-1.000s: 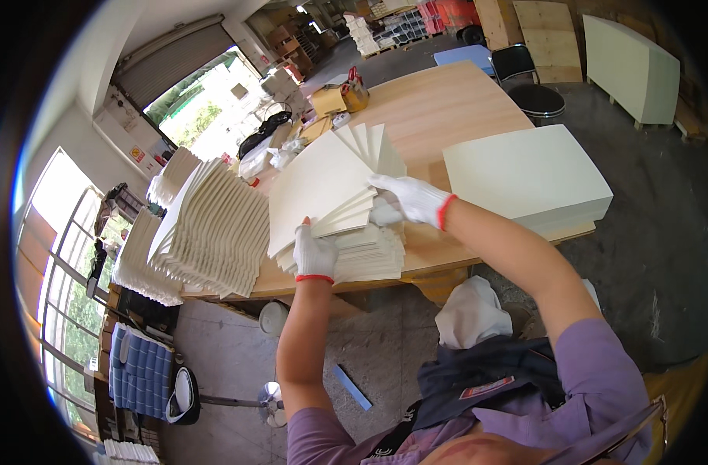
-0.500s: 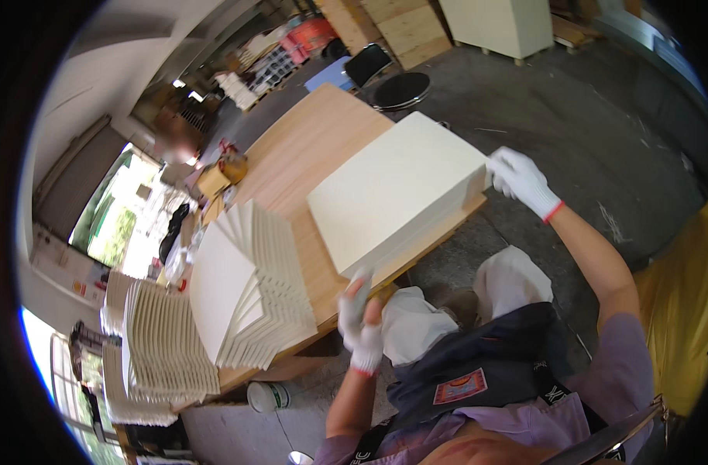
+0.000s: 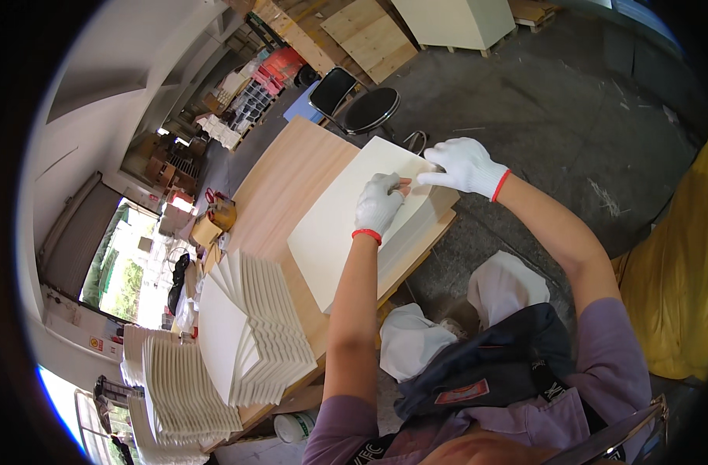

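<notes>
A thick, squared stack of cream sheets (image 3: 331, 240) lies on the wooden table in front of me. My left hand (image 3: 379, 204), in a white glove with bare fingertips showing, is over the top sheet with its fingers curled together. Close to its right, my white-gloved right hand (image 3: 469, 167) reaches over the stack's right end, thumb and fingers bent toward each other. Whatever lies between the fingertips of either hand is too small or hidden to tell. Left of this stack, more cream sheets (image 3: 224, 329) stand fanned out in staggered layers.
Bare wood of the table (image 3: 292, 170) stretches beyond the stack. A black chair (image 3: 372, 111) stands past its far end. Further fanned sheets (image 3: 185, 384) fill the near left. A white tub (image 3: 293, 426) is below the table edge, and yellow sheeting (image 3: 671, 287) hangs at right.
My left hand has risen from the stack's near edge onto its top. The right hand has come inward from the corner, toward the left one. The whole view has shifted slightly.
</notes>
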### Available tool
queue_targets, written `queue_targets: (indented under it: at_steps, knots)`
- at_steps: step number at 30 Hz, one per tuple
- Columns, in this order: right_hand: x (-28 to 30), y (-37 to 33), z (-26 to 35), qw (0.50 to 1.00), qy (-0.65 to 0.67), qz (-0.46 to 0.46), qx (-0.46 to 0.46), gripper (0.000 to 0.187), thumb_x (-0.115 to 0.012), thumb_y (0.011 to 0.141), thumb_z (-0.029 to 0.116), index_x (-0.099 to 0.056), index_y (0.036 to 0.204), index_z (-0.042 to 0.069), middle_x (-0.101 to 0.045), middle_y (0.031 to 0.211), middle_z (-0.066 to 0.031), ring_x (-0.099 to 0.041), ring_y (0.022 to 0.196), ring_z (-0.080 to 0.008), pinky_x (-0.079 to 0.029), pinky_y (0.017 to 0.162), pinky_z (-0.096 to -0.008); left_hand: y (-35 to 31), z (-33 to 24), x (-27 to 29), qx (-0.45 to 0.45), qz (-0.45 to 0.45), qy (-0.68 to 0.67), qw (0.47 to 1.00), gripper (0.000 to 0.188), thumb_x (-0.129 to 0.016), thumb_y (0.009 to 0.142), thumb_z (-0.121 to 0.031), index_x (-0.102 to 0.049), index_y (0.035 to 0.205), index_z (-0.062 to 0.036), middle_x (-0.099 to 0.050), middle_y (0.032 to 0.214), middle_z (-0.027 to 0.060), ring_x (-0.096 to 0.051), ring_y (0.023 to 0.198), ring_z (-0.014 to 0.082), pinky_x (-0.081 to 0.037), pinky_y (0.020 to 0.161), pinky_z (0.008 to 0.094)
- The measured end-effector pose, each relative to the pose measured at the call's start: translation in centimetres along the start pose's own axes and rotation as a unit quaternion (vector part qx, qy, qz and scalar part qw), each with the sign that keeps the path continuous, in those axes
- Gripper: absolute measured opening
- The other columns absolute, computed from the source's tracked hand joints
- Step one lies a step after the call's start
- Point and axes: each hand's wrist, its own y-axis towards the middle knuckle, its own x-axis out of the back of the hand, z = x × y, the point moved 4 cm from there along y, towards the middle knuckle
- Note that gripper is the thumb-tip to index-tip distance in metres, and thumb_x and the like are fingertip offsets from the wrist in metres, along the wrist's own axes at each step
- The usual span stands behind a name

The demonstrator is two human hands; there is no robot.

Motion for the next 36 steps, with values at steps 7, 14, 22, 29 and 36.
queue_targets:
  at_steps: [7, 14, 22, 29, 36]
  knots:
    - [-3.8, 0.3, 0.0, 0.911, 0.308, -0.014, -0.273, 0.053, -0.050, 0.099, 0.059, -0.058, 0.085, 0.008, -0.063, 0.077, -0.0152, -0.063, 0.077, -0.0367, -0.045, 0.070, -0.0457, -0.6, 0.6, -1.5, -0.143, -0.047, -0.034, 0.988, 0.033, -0.060, 0.091, -0.005, -0.069, 0.123, -0.0046, -0.069, 0.117, 0.0113, -0.068, 0.099, 0.0217, -0.052, 0.088, 0.0329]
    - [-4.5, -0.8, 0.1, 0.908, 0.280, -0.057, -0.305, 0.051, -0.043, 0.103, 0.053, -0.060, 0.096, 0.005, -0.062, 0.085, -0.0179, -0.064, 0.081, -0.0373, -0.046, 0.074, -0.0463, -0.7, 0.2, -1.3, -0.061, 0.013, -0.139, 0.988, 0.035, -0.065, 0.092, -0.008, -0.066, 0.127, -0.0043, -0.071, 0.121, 0.0139, -0.066, 0.116, 0.0246, -0.050, 0.099, 0.0343]
    - [-5.1, -0.9, -0.2, 0.918, 0.265, -0.092, -0.280, 0.054, -0.037, 0.104, 0.056, -0.057, 0.094, 0.007, -0.063, 0.080, -0.0206, -0.063, 0.082, -0.0429, -0.044, 0.072, -0.0518, -0.2, 1.1, -2.1, -0.066, -0.006, -0.138, 0.988, 0.041, -0.076, 0.087, -0.016, -0.066, 0.126, -0.0061, -0.070, 0.123, 0.0164, -0.065, 0.120, 0.0285, -0.049, 0.103, 0.0364]
    - [-4.6, -1.1, 0.4, 0.922, 0.250, -0.062, -0.289, 0.055, -0.036, 0.104, 0.059, -0.057, 0.096, 0.008, -0.065, 0.082, -0.0212, -0.064, 0.084, -0.0431, -0.045, 0.073, -0.0518, -1.1, -0.3, -1.1, -0.063, -0.064, -0.152, 0.984, 0.037, -0.070, 0.093, -0.015, -0.066, 0.130, -0.0094, -0.071, 0.117, 0.0157, -0.068, 0.111, 0.0248, -0.050, 0.097, 0.0333]
    - [-5.2, -1.1, 0.0, 0.925, 0.213, -0.065, -0.309, 0.054, -0.036, 0.104, 0.057, -0.058, 0.100, 0.008, -0.068, 0.087, -0.0220, -0.065, 0.087, -0.0432, -0.047, 0.074, -0.0531, -1.4, -1.6, -1.2, 0.020, -0.001, -0.056, 0.998, 0.035, -0.075, 0.091, -0.020, -0.068, 0.125, -0.0155, -0.069, 0.089, 0.0131, -0.068, 0.075, 0.0181, -0.053, 0.073, 0.0325]
